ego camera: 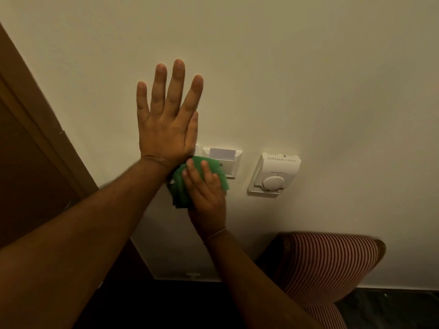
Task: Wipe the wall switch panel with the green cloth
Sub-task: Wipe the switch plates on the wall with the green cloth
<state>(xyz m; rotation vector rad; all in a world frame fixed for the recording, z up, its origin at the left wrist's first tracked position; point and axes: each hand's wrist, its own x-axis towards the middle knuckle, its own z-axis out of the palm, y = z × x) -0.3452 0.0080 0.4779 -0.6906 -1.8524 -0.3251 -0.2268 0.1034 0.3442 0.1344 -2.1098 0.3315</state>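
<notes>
My left hand (166,122) lies flat on the cream wall with fingers spread upward, its wrist covering most of the white wall switch panel (196,149); only a thin right edge of the panel shows. My right hand (204,193) presses the folded green cloth (184,186) against the wall just under my left wrist. The cloth also overlaps the lower left corner of a white key-card holder (231,162) with a card in its slot.
A white thermostat with a round dial (273,173) is mounted to the right of the card holder. A brown door frame (42,129) runs along the left. A red-and-white striped chair back (327,264) stands low at the right, close to the wall.
</notes>
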